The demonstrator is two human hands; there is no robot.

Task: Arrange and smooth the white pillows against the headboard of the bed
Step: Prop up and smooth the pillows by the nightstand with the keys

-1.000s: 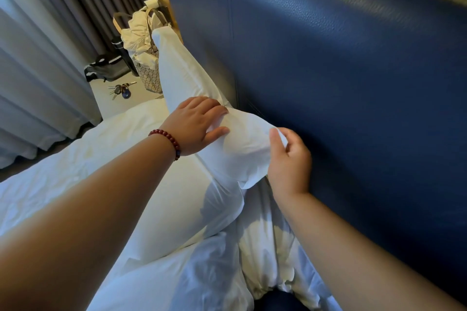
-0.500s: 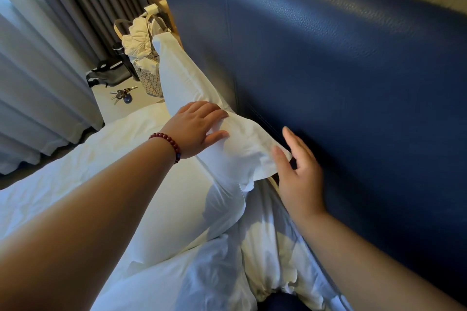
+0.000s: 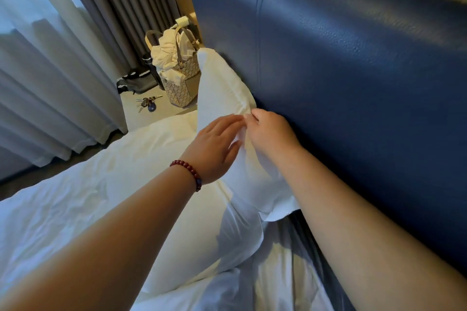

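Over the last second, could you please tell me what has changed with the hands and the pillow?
The right hand let go of the pillow's near corner, opened, then slid along the top edge and now pinches the seam in a closed grip. The left hand moved up beside it, fingers spread on the fabric. The pillow stays upright against the headboard; the bag and keys are unmoved.

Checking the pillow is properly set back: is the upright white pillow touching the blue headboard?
Touching. The head view shows the upright pillow leaning with its top edge against the blue headboard, with no gap visible along it.
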